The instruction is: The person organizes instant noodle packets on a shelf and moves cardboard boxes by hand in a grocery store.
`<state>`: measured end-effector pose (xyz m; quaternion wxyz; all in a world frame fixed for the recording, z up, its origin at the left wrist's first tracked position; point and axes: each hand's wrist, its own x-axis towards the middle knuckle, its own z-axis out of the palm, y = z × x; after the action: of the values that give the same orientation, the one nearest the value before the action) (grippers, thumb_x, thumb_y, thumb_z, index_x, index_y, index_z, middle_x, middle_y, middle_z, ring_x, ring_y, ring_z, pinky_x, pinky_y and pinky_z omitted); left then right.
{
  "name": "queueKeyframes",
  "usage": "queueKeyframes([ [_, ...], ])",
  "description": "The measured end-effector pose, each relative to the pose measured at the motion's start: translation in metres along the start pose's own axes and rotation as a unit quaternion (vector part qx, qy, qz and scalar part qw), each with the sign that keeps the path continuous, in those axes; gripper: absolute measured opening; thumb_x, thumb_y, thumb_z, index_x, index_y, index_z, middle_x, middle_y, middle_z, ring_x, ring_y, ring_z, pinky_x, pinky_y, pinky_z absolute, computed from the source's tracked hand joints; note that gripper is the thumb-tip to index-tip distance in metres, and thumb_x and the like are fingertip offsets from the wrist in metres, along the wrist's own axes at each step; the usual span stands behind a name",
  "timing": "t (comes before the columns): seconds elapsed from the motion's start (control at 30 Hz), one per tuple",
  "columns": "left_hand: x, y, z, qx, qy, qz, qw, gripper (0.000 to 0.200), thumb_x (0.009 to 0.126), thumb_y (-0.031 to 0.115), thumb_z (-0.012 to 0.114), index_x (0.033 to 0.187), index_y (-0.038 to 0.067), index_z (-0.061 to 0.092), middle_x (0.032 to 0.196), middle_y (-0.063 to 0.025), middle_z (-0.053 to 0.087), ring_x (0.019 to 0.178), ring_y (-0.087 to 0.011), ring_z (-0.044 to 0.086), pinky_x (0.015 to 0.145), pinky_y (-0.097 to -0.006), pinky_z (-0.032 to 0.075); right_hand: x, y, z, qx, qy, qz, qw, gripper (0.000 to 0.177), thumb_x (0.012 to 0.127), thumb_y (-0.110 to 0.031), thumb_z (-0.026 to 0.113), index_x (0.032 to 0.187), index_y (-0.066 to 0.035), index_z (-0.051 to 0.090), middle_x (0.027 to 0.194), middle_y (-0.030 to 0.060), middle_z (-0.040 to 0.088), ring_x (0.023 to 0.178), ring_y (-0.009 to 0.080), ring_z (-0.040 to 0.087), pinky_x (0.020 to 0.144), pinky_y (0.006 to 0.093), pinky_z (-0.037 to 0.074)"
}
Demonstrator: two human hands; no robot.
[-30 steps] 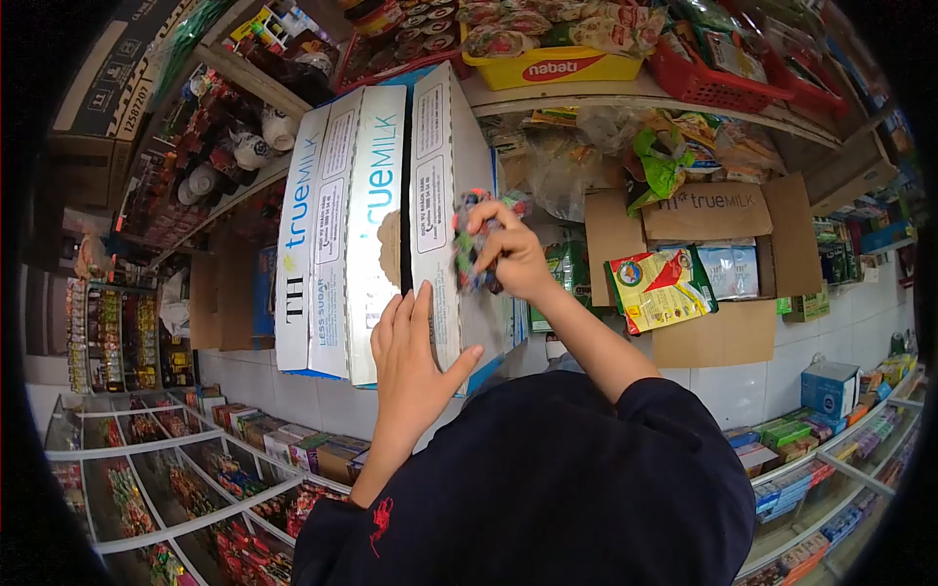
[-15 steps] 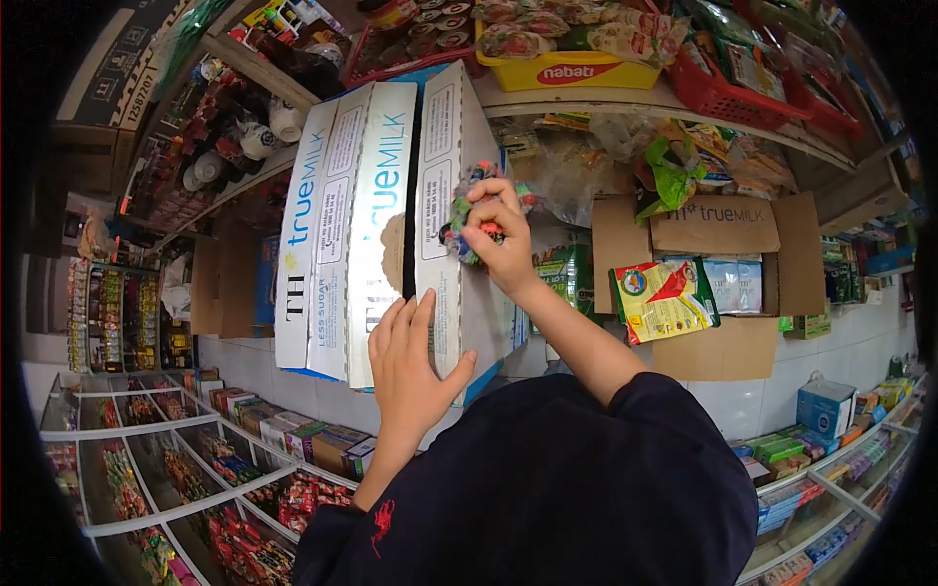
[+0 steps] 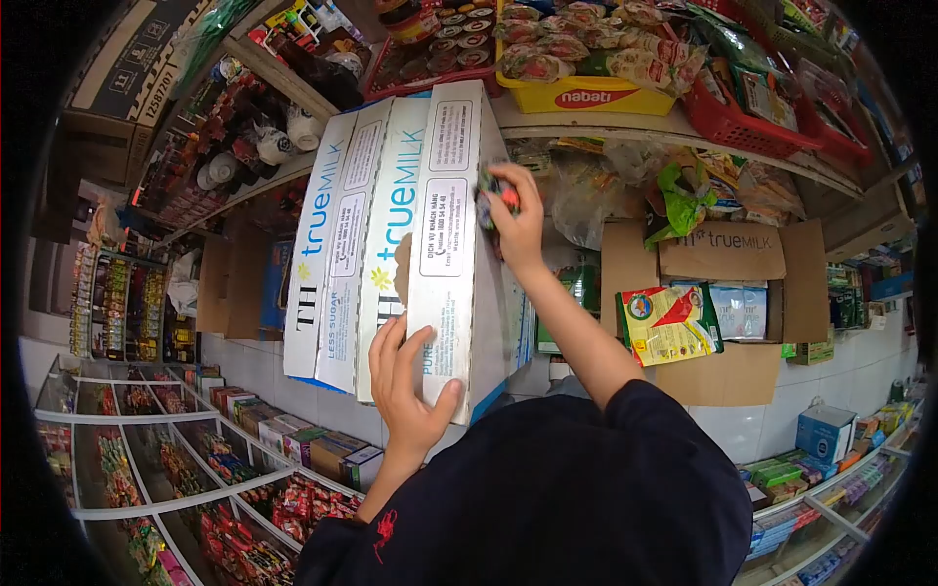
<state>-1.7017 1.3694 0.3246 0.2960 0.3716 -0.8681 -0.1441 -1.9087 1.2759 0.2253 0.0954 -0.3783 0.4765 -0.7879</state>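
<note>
Left hand (image 3: 408, 386) braces milk carton (image 3: 445, 244); right hand (image 3: 518, 220) grips candies (image 3: 491, 198).

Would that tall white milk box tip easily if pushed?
Probably: the milk box is tall, narrow and tilted, with the left hand bracing its lower edge. Flat cardboard faces suggest stiffness. Weight unclear; contents hidden.

Carton: I see a white TH true MILK carton (image 3: 386, 225) with blue lettering and "LESS SUGAR" on its left panel.
Carton pose: it is stood on end and tilted, with its far end up against the shelf edge. A dark slit runs between two of its flaps.
Carton contact: the left hand (image 3: 410, 391) lies flat on its near end.
Wrapper bundle: I make out a small wrapper bundle (image 3: 491, 198) in red, green and blue, mostly hidden.
Bundle place: it is pinched in the right hand (image 3: 518, 230), against the carton's right side near the far end.
</note>
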Motion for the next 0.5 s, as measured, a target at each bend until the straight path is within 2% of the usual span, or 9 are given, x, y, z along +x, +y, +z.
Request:
queueKeyframes([
  [0.03,-0.001,-0.001,-0.001,-0.031,0.014,0.001,0.999,0.050,0.068,0.032,0.061,0.106,0.001,0.054,0.111,-0.0199,0.050,0.113,-0.0369,0.039,0.096,-0.0452,0.029,0.014,0.001,0.004,-0.008,0.003,-0.063,0.998,0.025,0.076,-0.007,0.055,0.100,0.000,0.056,0.099,0.0100,0.053,0.096,0.0211,0.050,0.089,0.0284,0.035],
  [0.07,-0.004,-0.003,-0.001,-0.030,0.015,0.002,0.999,0.050,0.068,0.032,0.061,0.106,0.001,0.054,0.111,-0.0199,0.050,0.113,-0.0369,0.039,0.096,-0.0452,0.029,0.025,0.009,0.007,0.003,0.014,-0.039,0.999,0.025,0.076,-0.007,0.055,0.101,0.000,0.056,0.099,0.0092,0.054,0.094,0.0193,0.050,0.087,0.0280,0.036],
  [0.1,-0.006,-0.006,-0.001,-0.115,0.041,-0.016,0.992,0.049,0.069,0.032,0.060,0.105,-0.001,0.054,0.112,-0.0210,0.050,0.113,-0.0362,0.040,0.095,-0.0442,0.030,0.035,0.021,0.009,0.015,0.025,-0.016,0.999,0.026,0.077,-0.007,0.056,0.102,0.000,0.057,0.099,0.0085,0.055,0.093,0.0175,0.051,0.085,0.0276,0.037],
  [0.17,-0.012,-0.011,-0.001,-0.199,0.068,-0.029,0.977,0.048,0.070,0.032,0.058,0.103,-0.002,0.054,0.112,-0.0222,0.051,0.112,-0.0354,0.041,0.095,-0.0433,0.030,0.038,0.062,0.005,0.154,0.057,0.214,0.963,0.027,0.080,-0.014,0.059,0.105,-0.003,0.059,0.097,0.0057,0.058,0.085,0.0144,0.052,0.077,0.0254,0.041],
  [0.23,-0.019,-0.016,-0.001,-0.256,0.050,-0.034,0.965,0.047,0.071,0.032,0.057,0.101,-0.004,0.054,0.116,-0.0258,0.048,0.110,-0.0351,0.044,0.093,-0.0420,0.033,0.022,0.085,-0.004,0.166,0.106,0.329,0.924,0.029,0.081,-0.017,0.059,0.106,-0.003,0.058,0.094,0.0028,0.057,0.079,0.0116,0.050,0.071,0.0237,0.041],
  [0.37,-0.020,-0.014,-0.002,-0.225,0.049,0.000,0.973,0.041,0.067,0.023,0.061,0.098,-0.002,0.053,0.103,-0.0281,0.055,0.103,-0.0364,0.049,0.088,-0.0415,0.038,0.001,0.110,-0.008,0.182,0.137,0.368,0.901,0.033,0.080,-0.020,0.060,0.108,-0.003,0.057,0.094,0.0028,0.056,0.077,0.0113,0.049,0.071,0.0226,0.040],
  [0.4,-0.018,-0.016,-0.003,-0.198,0.042,0.044,0.978,0.043,0.064,0.016,0.064,0.102,0.000,0.050,0.096,-0.0265,0.058,0.098,-0.0375,0.052,0.084,-0.0413,0.041,0.006,0.111,-0.007,0.210,0.118,0.350,0.905,0.035,0.079,-0.020,0.061,0.109,-0.002,0.056,0.096,0.0031,0.055,0.080,0.0119,0.049,0.072,0.0226,0.040],
  [0.43,-0.017,-0.015,-0.002,-0.198,0.045,0.042,0.978,0.043,0.064,0.016,0.064,0.102,0.000,0.050,0.096,-0.0265,0.058,0.098,-0.0375,0.052,0.084,-0.0413,0.041,0.015,0.102,-0.004,0.237,0.101,0.331,0.908,0.037,0.078,-0.020,0.062,0.109,-0.002,0.056,0.098,0.0034,0.055,0.083,0.0125,0.049,0.074,0.0227,0.040],
  [0.5,-0.016,-0.014,0.000,-0.110,0.055,0.128,0.984,0.049,0.064,0.013,0.066,0.107,0.002,0.047,0.097,-0.0257,0.059,0.096,-0.0383,0.053,0.081,-0.0407,0.043,0.049,0.059,0.002,0.227,0.056,0.279,0.931,0.039,0.078,-0.021,0.062,0.111,-0.001,0.054,0.102,0.0056,0.054,0.087,0.0143,0.050,0.077,0.0242,0.040],
])
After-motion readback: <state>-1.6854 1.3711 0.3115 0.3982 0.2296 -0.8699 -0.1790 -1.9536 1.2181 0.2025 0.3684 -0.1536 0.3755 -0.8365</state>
